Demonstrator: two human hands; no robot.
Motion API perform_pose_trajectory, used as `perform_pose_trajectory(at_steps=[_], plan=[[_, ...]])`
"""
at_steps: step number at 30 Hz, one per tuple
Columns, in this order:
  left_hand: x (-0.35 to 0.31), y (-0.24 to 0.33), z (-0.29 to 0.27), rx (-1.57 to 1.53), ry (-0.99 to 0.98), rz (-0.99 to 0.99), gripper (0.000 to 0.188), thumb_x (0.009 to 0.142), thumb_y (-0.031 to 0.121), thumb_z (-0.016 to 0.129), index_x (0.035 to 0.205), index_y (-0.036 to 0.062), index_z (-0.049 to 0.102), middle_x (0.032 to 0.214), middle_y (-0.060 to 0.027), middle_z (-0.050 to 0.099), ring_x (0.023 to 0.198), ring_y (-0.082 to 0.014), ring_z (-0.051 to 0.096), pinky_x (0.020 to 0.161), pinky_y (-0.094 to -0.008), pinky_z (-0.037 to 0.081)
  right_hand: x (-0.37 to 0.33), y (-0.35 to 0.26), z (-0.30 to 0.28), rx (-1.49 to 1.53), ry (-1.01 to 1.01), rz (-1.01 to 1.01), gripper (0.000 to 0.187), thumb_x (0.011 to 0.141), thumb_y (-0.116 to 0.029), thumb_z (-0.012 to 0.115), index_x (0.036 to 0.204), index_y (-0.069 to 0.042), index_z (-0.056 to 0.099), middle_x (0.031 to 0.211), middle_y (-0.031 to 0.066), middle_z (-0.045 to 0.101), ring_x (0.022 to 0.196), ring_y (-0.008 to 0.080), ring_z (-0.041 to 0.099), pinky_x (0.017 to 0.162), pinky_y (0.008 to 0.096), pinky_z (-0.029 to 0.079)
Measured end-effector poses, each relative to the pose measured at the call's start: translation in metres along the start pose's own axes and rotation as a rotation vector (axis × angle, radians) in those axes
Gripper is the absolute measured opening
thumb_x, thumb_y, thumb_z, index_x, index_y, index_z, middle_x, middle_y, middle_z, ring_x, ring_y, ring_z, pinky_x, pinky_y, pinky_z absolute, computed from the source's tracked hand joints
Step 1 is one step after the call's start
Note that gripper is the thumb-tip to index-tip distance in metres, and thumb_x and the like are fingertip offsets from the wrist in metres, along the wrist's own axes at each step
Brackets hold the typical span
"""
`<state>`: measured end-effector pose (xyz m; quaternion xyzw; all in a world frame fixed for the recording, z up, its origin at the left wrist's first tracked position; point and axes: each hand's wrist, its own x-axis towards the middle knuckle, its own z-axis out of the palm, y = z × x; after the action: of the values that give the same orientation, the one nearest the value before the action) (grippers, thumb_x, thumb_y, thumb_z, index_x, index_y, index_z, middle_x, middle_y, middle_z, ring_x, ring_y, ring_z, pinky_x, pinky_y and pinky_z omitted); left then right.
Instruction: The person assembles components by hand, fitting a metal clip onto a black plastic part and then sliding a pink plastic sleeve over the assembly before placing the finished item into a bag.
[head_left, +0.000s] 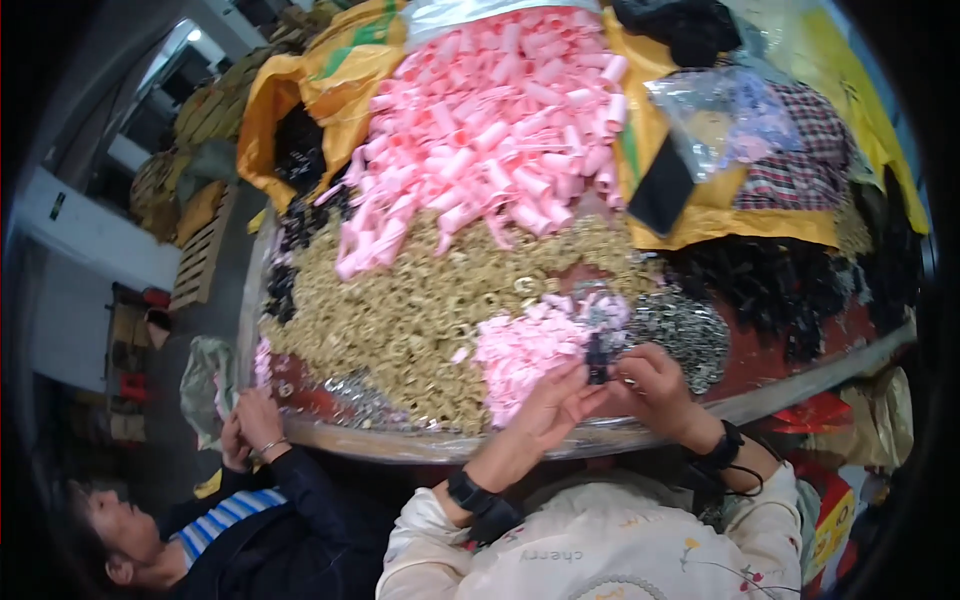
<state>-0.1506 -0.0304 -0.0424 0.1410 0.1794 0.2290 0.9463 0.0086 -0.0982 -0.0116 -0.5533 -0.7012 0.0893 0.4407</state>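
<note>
A small black plastic part [598, 358] stands up between my hands at the table's near edge. My left hand [545, 405] pinches it from the left with thumb and fingertips. From the right, my right hand [655, 385] has its fingers closed in a pinch close against the same part; anything tiny inside that pinch is too small to tell. Just beyond and left of my hands lies a heap of small pink plastic pieces [515, 350]. A pile of small silvery metal pieces [685, 335] sits behind my right hand.
Gold-coloured small rings [390, 310] cover the table's left and middle. Pink plastic tubes [490, 130] spill from a sack at the back. Black parts [770, 285], a dark phone-like slab [662, 190] and checked cloth [800, 150] lie right. A co-worker's hands [258, 425] are at the left edge.
</note>
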Motion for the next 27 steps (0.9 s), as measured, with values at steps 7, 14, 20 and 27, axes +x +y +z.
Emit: perform_pose_trajectory(at_steps=[7, 14, 20, 27], plan=[[0.004, -0.008, 0.004, -0.104, -0.07, -0.011, 0.03, 0.083, 0.012, 0.05, 0.11, 0.001, 0.043, 0.106, -0.0111, 0.052, 0.1, -0.0217, 0.05, 0.09, -0.0338, 0.039, 0.002, -0.014, -0.001, 0.1, 0.005, 0.156, 0.011, 0.069, 0.003, 0.058, 0.078, 0.0, 0.052, 0.077, 0.0115, 0.049, 0.063, 0.0225, 0.05, 0.053, 0.0278, 0.041], [-0.005, 0.002, 0.011, -0.087, -0.023, -0.019, 0.027, 0.083, 0.012, 0.049, 0.107, 0.0014, 0.044, 0.101, -0.0088, 0.054, 0.093, -0.0191, 0.053, 0.085, -0.031, 0.043, 0.011, -0.009, 0.001, 0.175, -0.012, 0.145, 0.007, 0.072, 0.002, 0.056, 0.077, 0.0, 0.051, 0.073, 0.0098, 0.048, 0.062, 0.0201, 0.049, 0.051, 0.0266, 0.039], [-0.003, 0.002, 0.012, -0.016, -0.009, 0.028, 0.032, 0.084, 0.016, 0.049, 0.109, -0.0013, 0.042, 0.105, -0.0128, 0.052, 0.098, -0.0228, 0.051, 0.09, -0.0338, 0.04, 0.007, 0.001, 0.0, 0.319, -0.031, 0.216, 0.006, 0.074, -0.001, 0.055, 0.077, 0.0, 0.05, 0.073, 0.0093, 0.047, 0.061, 0.0195, 0.048, 0.051, 0.0261, 0.038], [-0.003, 0.004, 0.015, 0.049, 0.017, 0.042, 0.03, 0.084, 0.016, 0.049, 0.108, -0.0016, 0.044, 0.103, -0.0131, 0.053, 0.099, -0.0231, 0.051, 0.088, -0.0341, 0.041, 0.003, 0.015, -0.009, 0.459, -0.047, 0.311, 0.003, 0.077, -0.003, 0.051, 0.078, 0.0, 0.049, 0.073, 0.0043, 0.045, 0.061, 0.0103, 0.044, 0.052, 0.0223, 0.036]])
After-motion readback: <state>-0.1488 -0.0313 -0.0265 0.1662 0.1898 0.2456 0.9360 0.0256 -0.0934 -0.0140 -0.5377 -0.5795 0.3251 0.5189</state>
